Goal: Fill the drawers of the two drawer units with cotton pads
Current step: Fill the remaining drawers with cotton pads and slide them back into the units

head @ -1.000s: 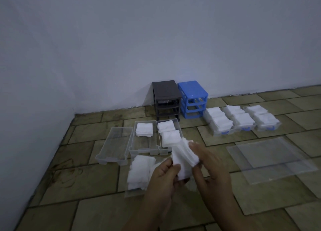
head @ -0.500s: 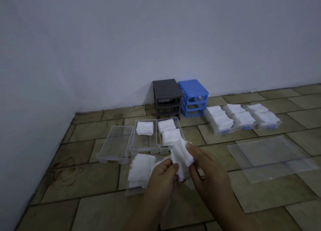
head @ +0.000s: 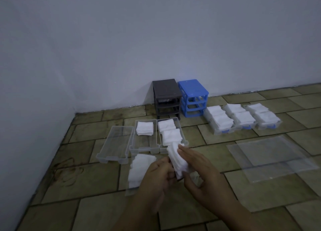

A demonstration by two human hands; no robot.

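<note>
Both hands hold one stack of white cotton pads [head: 177, 159] above the floor. My left hand [head: 156, 177] grips its lower end, and my right hand [head: 196, 171] pinches its upper side. Beyond them lie three clear drawers: the left drawer [head: 113, 144] holds nothing, the middle drawer [head: 139, 145] has one pile at its far end, and the right drawer [head: 180, 128] carries two piles. A loose heap of pads [head: 139, 168] lies by my left hand. The dark drawer unit [head: 165, 95] and the blue drawer unit [head: 192, 95] stand against the wall, their slots vacant.
Three more clear drawers heaped with pads [head: 241, 118] sit to the right of the blue unit. Flat clear plastic bags [head: 271, 157] lie on the tiled floor at the right. Walls close the corner at the left and back.
The stack in my hands has come down a little and tilted, with my right fingers sliding along its upper side. The view has shifted slightly.
</note>
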